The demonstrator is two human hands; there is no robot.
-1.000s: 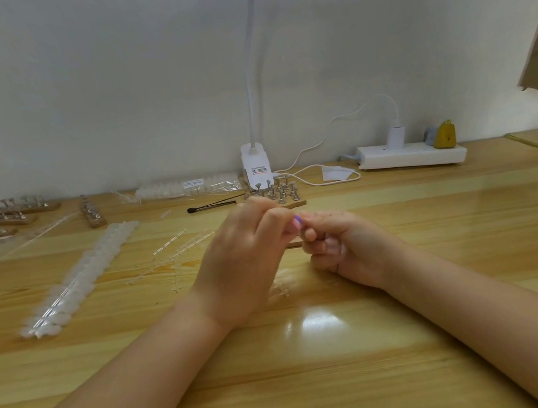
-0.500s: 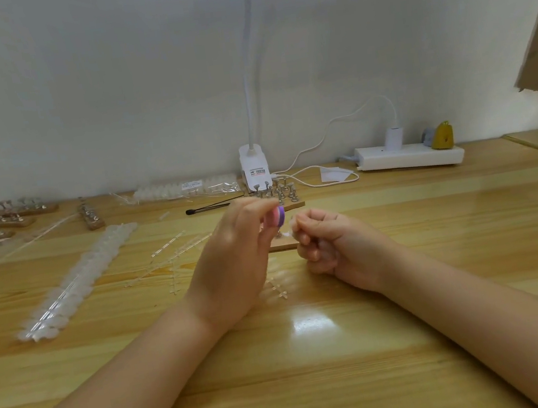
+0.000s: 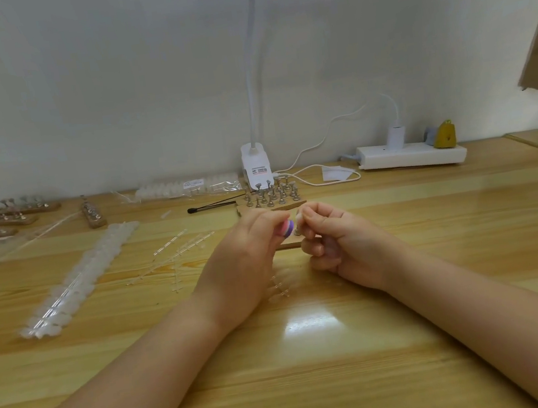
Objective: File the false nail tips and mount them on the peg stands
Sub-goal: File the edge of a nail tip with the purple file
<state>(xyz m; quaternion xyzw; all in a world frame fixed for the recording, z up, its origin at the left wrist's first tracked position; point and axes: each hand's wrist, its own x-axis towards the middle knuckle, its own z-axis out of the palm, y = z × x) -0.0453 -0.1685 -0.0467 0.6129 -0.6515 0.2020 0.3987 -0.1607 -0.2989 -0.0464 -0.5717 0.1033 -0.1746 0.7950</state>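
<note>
At the middle of a pale wooden counter (image 3: 316,352), two bare hands meet, forearms resting on the wood. The left hand (image 3: 244,259) has its fingers closed on a small nail file (image 3: 287,227) with purple and pink layers, whose end shows just past the fingertips. The right hand (image 3: 339,245) is curled, thumb and forefinger pinched together on a small, pale false nail tip (image 3: 298,215), held right against the file; the tip is mostly hidden, so its shape cannot be made out.

Just behind the hands stands a wooden peg stand (image 3: 272,200) crowded with short metal pegs, and the edge of another wooden base (image 3: 289,244) shows between the hands. Beside the peg stand lies a thin black-tipped tool (image 3: 209,207). To the left, a long strip of clear nail tips (image 3: 78,282) runs diagonally across the counter, and bare plastic sprues (image 3: 177,251) lie scattered between it and the left hand. More peg stands (image 3: 10,217) sit at the far left edge. A bag of nail tips (image 3: 189,187) lies along the back wall, next to the white base of a desk lamp (image 3: 256,167), whose lit head spans the top. A white power strip (image 3: 413,156) sits at the back right.
</note>
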